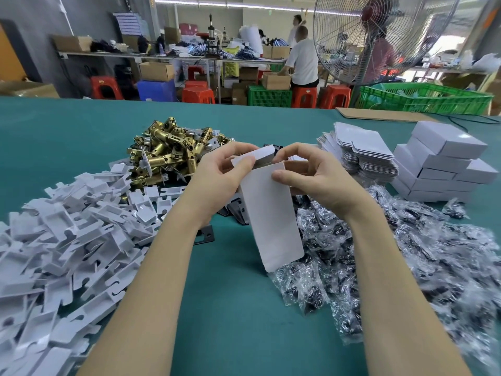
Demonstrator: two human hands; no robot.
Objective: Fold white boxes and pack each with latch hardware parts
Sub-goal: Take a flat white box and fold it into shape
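On the far left of the green table [67,131], a loose heap of white plastic inserts [67,240] spreads toward the near edge. Behind it lies a pile of brass latch bolts [168,150], which look dense and heavy for their size.

At centre, the left hand [217,177] pinches the top flap of a white box [271,213] between thumb and curled fingers. The box is held upright above the table, its upper end open, and something dark shows just inside; what it is cannot be told. The right hand [311,180] grips the box's right wall, thumb pressed on the front panel, fingers curled over the open mouth. The card looks thin, light and easily creased, so it is probably best held by the folded edges and corners rather than squeezed across the flat panels.

To the right, clear bags of dark screws [393,253] lie in a slippery-looking heap. Beyond them sit a stack of flat box blanks [360,156] and, furthest right, a stack of closed white boxes [444,164]; their contents are hidden.
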